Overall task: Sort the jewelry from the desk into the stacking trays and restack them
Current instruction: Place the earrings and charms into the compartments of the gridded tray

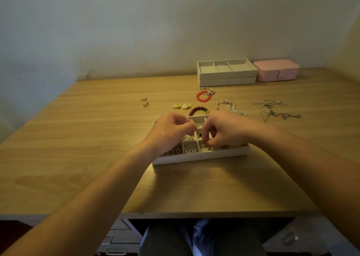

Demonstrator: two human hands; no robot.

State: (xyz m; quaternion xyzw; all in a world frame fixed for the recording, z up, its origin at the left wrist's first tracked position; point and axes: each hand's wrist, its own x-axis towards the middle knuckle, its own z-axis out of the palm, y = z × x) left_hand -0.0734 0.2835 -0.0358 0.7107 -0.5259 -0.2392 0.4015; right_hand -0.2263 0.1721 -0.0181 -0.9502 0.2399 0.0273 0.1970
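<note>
Working over the divided tray [200, 156], set on the surface [97, 138] near the middle, with small earrings already in several of its cells. Right grip [220, 133] curled downward, pinching a small silver piece [204, 145] just above a near cell. Left grip [173, 131] curled as well, tips drawn together over a middle cell; impossible to tell whether holding anything. Probably seating one small item.

To do it well: lower the piece fully inside a single cell before letting go, and keep the knuckles off the dividers. Steady the tray wall with the left so as not to slide it. Keep pairs together.

Loose beyond the tray: yellow earrings [181, 106], gold earrings [144, 102] farther left, a brown bead bracelet [197, 110] just past the far rim, a red bracelet [203, 97], a clear bead bracelet [225, 104], and tangled chains [276, 109] to the right.

Save bracelets and chains for the wider cells of the stacked trays [227, 74] at the far right, beside the pink box [276, 70]. Lift chains singly to avoid knots.
</note>
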